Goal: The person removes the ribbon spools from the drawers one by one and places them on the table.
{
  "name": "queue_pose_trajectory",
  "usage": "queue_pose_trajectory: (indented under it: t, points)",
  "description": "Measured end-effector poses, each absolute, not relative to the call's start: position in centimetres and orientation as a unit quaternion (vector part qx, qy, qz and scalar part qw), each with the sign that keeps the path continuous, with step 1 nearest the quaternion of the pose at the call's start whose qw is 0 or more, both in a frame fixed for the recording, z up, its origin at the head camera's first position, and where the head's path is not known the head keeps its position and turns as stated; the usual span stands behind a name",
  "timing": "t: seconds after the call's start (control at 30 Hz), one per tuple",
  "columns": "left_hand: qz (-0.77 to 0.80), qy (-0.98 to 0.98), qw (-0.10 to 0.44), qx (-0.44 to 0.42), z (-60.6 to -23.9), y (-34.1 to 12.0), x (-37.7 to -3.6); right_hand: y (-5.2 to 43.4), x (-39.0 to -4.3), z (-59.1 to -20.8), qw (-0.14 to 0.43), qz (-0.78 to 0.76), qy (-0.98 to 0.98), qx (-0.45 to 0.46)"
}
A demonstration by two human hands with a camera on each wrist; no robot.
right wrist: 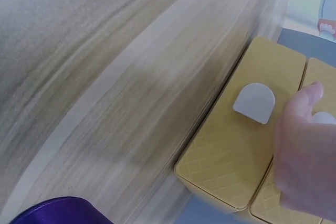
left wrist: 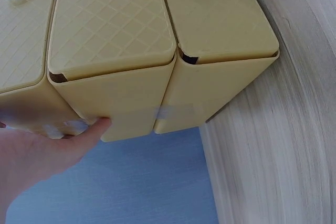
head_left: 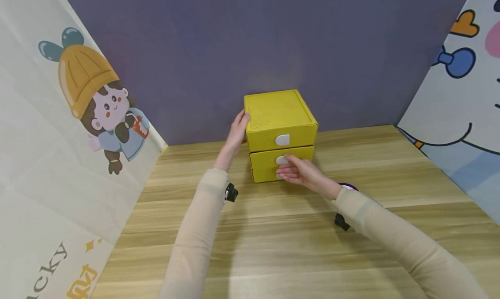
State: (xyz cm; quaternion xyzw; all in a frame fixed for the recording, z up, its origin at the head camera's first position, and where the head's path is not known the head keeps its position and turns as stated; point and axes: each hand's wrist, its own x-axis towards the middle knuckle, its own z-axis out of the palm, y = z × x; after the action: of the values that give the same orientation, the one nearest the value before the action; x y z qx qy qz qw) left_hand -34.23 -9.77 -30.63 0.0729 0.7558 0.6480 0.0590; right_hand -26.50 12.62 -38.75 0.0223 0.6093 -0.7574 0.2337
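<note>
A yellow three-drawer storage box [head_left: 279, 110] stands on the wooden table against the back wall. Each drawer front has a white handle, such as the top drawer handle [head_left: 282, 139] and the bottom drawer handle [right wrist: 255, 102]. My right hand [head_left: 306, 173] pinches the middle drawer handle [head_left: 281, 160] with the thumb at its upper edge; the fingers partly hide the bottom handle. Against the box's left side rests my left hand [head_left: 237, 132], its thumb stretched along the side in the left wrist view. All drawers look pushed in.
Wooden table [head_left: 281, 247] surface extends in front of the box and to both sides. A dark blue wall [head_left: 250, 38] rises behind it. Printed cloth panels flank the table. A purple-rimmed item [head_left: 349, 186], partly hidden, shows by my right wrist.
</note>
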Motion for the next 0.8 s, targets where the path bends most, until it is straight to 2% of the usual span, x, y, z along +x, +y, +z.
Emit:
queue_pose_trajectory:
  t: [0.33, 0.8]
  points:
    - [0.638, 0.766, 0.030, 0.081, -32.3, -9.7, -35.6, 12.6, -25.7, -38.7, 0.236, -0.754, 0.612, 0.032]
    - [0.636, 0.768, 0.030, 0.070, -32.2, -9.7, -35.5, 12.8, -24.5, -38.7, 0.247, -0.758, 0.603, 0.028]
